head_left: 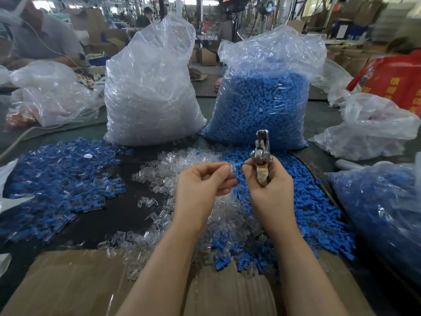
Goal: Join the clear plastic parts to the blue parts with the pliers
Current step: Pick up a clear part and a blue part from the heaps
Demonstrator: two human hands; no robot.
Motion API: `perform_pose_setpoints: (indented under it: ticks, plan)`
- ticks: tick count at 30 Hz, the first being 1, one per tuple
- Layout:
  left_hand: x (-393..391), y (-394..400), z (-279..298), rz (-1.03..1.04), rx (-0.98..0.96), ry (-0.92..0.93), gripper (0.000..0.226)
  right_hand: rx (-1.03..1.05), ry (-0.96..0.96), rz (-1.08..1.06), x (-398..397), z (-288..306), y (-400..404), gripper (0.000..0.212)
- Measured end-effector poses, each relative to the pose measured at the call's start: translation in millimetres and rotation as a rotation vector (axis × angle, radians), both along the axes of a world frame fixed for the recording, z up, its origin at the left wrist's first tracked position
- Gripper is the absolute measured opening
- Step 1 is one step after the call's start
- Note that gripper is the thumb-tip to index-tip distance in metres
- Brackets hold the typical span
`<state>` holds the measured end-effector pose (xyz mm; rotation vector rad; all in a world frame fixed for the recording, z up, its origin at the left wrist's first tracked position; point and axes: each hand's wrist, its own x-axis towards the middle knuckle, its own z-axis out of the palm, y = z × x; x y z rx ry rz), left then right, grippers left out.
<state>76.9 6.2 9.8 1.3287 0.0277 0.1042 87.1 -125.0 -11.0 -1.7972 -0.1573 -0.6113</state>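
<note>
Just in front of the tall bag of blue plastic parts (259, 106), the left hand (202, 181) pinches a small clear plastic cap (230, 166) against a blue plastic part (239, 167) pinched by the right hand (267, 181), which also grips the taped-handle metal pliers (262, 153) upright; their jaws seem closed.

Dark table (127, 215) — loose clear parts (157, 179), blue parts (303, 215), two full bags (150, 96), cardboard (68, 283).
</note>
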Motion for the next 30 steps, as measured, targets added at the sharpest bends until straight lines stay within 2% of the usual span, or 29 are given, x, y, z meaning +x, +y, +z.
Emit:
perform_pose_setpoints:
  ticks: [5,12,15,20,24,30]
  plan:
    - [1,0,-4,0.086,0.036,0.020,0.000,0.000,-0.004,0.020,-2,2,3,0.011]
    - [-1,-5,2,0.072,-0.205,0.084,0.005,-0.024,-0.026,0.032,-3,2,7,0.011]
    - [-3,-7,5,0.054,-0.232,0.090,0.005,-0.029,-0.034,0.005,-3,2,8,0.010]
    - [-6,-11,6,0.078,-0.165,0.027,0.005,-0.047,-0.047,-0.060,-4,1,8,0.012]
    - [-7,-15,5,0.133,-0.030,-0.090,0.013,-0.070,-0.051,-0.109,-4,2,12,0.020]
    - [-6,-16,0,0.217,0.136,-0.188,0.014,-0.023,0.022,-0.067,-3,2,12,0.012]
